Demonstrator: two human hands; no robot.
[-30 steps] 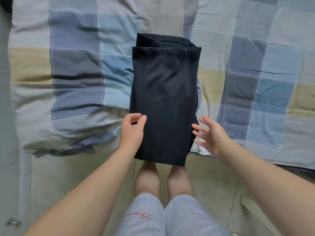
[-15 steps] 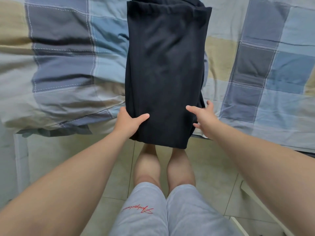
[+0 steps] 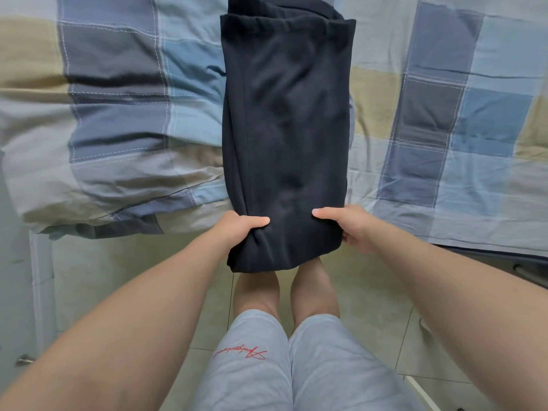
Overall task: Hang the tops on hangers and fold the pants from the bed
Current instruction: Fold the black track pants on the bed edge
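Note:
Dark navy pants (image 3: pixel 284 120) lie folded lengthwise in a long strip on the checked bed cover, their near end hanging over the bed's edge. My left hand (image 3: pixel 237 229) grips the near left edge of the pants, thumb on top and fingers tucked under the cloth. My right hand (image 3: pixel 347 223) grips the near right edge the same way, its thumb lying across the top. The fabric bunches slightly between the two hands. No tops or hangers are in sight.
The bed cover (image 3: pixel 118 114) in blue, grey and beige squares fills the upper view, rumpled at the left. Below the bed's edge lies a pale tiled floor (image 3: pixel 118 277), with my legs in light shorts (image 3: pixel 284 366) standing against the bed.
Both hands went from hovering beside the pants to closing on their near end. The view has dipped closer to the bed, and the pants sit nearer to me.

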